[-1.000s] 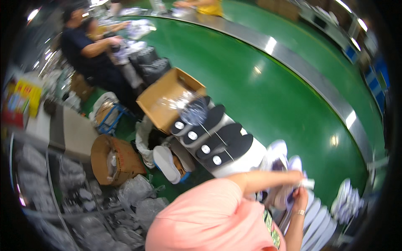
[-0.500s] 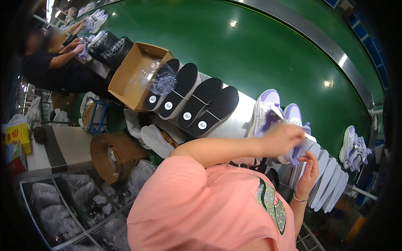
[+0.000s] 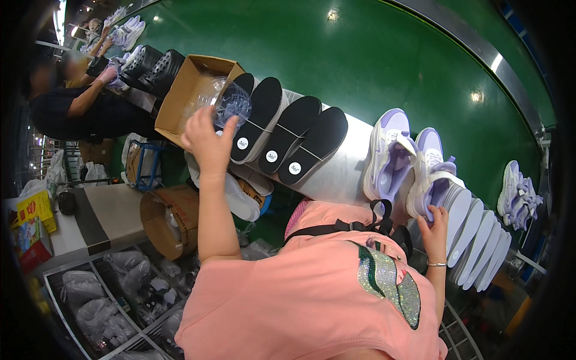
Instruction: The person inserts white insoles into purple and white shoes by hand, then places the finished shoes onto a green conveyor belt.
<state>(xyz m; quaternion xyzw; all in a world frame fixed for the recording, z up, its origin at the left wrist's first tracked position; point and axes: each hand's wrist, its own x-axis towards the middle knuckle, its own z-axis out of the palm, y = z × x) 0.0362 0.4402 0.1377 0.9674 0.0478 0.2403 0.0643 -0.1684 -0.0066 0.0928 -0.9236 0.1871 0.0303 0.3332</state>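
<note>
Crumpled clear plastic wrap (image 3: 225, 102) sits in the left hand (image 3: 207, 141), fingers closed around its lower edge, held up over the open cardboard box (image 3: 180, 99) at the left end of the grey worktable (image 3: 342, 171). Just right of it, four black insoles (image 3: 294, 141) lie fanned side by side. Further right stand two lavender-and-white sneakers (image 3: 408, 159). The right hand (image 3: 433, 231) touches the near edge of a fanned stack of pale insoles (image 3: 474, 237), fingertips pinched on the first one. Another lavender pair (image 3: 516, 192) rests at the far right beside the green conveyor belt (image 3: 360, 54). Another worker in dark clothes (image 3: 84, 105) stands at upper left.
</note>
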